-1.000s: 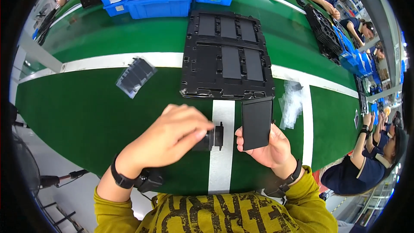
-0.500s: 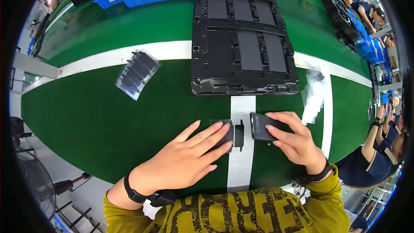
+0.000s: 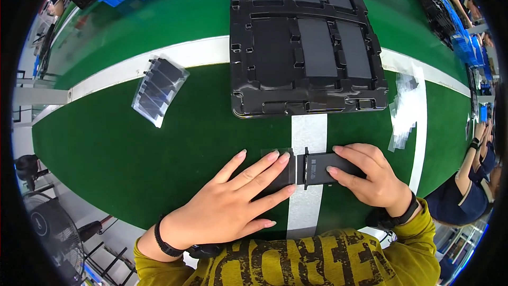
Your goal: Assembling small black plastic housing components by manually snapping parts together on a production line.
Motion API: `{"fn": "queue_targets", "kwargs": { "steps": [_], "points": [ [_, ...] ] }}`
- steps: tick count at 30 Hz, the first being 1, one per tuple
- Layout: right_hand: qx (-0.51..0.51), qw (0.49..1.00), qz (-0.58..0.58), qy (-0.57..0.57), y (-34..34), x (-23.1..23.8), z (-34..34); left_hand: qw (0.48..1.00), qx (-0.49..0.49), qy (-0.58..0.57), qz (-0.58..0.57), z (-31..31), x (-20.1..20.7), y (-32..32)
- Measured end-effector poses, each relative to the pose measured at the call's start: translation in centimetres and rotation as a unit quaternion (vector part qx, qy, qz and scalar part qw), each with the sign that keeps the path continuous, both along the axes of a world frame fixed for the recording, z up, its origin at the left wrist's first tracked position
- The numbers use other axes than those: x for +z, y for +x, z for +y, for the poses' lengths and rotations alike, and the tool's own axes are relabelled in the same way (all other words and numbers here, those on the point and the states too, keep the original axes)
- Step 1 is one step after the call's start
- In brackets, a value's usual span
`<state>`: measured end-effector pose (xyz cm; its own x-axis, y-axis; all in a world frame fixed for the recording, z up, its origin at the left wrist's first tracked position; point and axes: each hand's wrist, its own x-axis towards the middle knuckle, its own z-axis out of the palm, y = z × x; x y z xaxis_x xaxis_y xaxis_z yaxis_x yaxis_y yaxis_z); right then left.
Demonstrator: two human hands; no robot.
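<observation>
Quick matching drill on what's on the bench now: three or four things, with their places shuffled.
Things:
1. left hand
2. right hand
3. black tray
4. bag of black parts

Places:
A. far side of the green mat, across the white stripe
B. flat on the left black flat part
C. alone, left of the tray
D. fingers on the right black flat part

Pairs: 1-B, 2-D, 3-A, 4-C
</observation>
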<state>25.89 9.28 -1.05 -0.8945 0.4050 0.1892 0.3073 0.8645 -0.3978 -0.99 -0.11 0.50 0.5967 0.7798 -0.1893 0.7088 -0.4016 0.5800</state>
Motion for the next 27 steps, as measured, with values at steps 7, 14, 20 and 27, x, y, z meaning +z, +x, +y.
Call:
{"fn": "queue_targets", "kwargs": {
  "steps": [7, 14, 20, 27],
  "points": [
    [-0.006, 1.0, 0.012, -0.008, -0.06, -0.09, 0.17, 1.0, -0.003, -0.01, 0.014, 0.24, 0.11, -0.03],
    [-0.006, 1.0, 0.014, -0.002, -0.07, -0.09, 0.07, 1.0, -0.002, -0.019, 0.019, 0.16, 0.23, 0.03],
    [-0.007, 1.0, 0.016, -0.005, -0.16, -0.12, 0.08, 1.0, 0.0, -0.023, 0.013, 0.17, 0.11, 0.01],
    [-0.005, 1.0, 0.017, -0.006, -0.09, -0.16, 0.17, 1.0, -0.001, -0.021, 0.013, 0.22, 0.05, -0.02]
  ]
}}
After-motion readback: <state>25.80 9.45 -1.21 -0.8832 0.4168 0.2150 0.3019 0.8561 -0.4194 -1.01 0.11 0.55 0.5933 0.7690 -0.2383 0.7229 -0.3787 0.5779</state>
